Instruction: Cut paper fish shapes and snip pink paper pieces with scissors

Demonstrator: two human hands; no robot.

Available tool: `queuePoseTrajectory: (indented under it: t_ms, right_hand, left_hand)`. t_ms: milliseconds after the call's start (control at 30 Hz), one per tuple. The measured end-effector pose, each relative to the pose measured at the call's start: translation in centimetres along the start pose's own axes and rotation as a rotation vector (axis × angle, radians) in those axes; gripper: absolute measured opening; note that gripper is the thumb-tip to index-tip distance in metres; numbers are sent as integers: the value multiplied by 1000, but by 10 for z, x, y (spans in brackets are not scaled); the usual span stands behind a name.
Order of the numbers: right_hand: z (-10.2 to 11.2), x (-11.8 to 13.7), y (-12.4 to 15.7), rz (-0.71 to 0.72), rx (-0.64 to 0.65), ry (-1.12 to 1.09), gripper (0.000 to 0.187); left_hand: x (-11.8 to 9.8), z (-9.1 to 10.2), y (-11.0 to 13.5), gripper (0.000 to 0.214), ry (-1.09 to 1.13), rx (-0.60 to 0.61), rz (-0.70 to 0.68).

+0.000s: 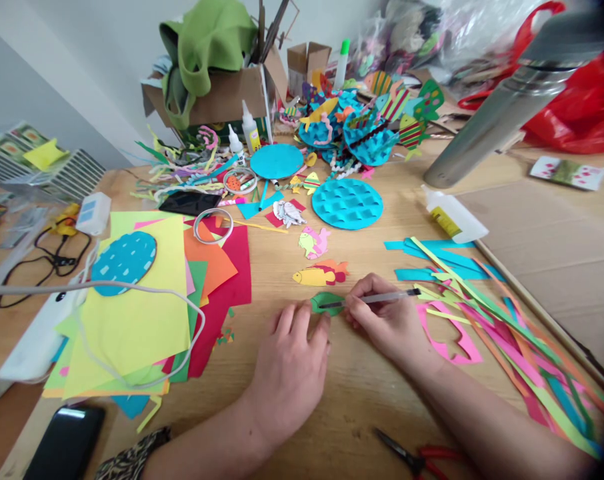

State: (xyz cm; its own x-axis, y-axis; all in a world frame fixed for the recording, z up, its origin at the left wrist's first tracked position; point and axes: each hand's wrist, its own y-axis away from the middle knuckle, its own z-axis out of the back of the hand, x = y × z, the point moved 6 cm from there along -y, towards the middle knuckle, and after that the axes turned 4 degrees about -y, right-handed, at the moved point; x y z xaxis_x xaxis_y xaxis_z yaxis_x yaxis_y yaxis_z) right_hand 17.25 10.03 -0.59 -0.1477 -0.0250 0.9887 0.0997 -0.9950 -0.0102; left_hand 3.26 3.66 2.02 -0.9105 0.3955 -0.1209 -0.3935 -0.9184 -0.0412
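Observation:
A black-tipped pen [382, 297] is pinched in my right hand [385, 317], its point touching a green paper fish [327, 301] on the table. My left hand [295, 350] lies palm down with its fingers spread, fingertips resting at the lower left of the green fish. Just above it is a yellow-and-red paper fish [317, 274], and farther back a pink-and-green paper fish [315, 242]. A pink cut-out sheet [452, 333] lies beside my right wrist.
Coloured paper sheets [132, 333] with a cable across them lie left. Paper strips [512, 327] spread right, below a glue bottle [455, 217] and a metal flask [502, 113]. Red-handled scissors [422, 460] lie at the front edge. Textured blue discs [347, 203] stand farther back.

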Motion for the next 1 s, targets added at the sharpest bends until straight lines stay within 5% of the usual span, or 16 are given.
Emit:
queuePoseTrajectory:
  t_ms: [1000]
  right_hand:
    - [-2,1,0,2,31,8,15]
  left_hand:
    - [0,-1,-2,36,-1,3,-1]
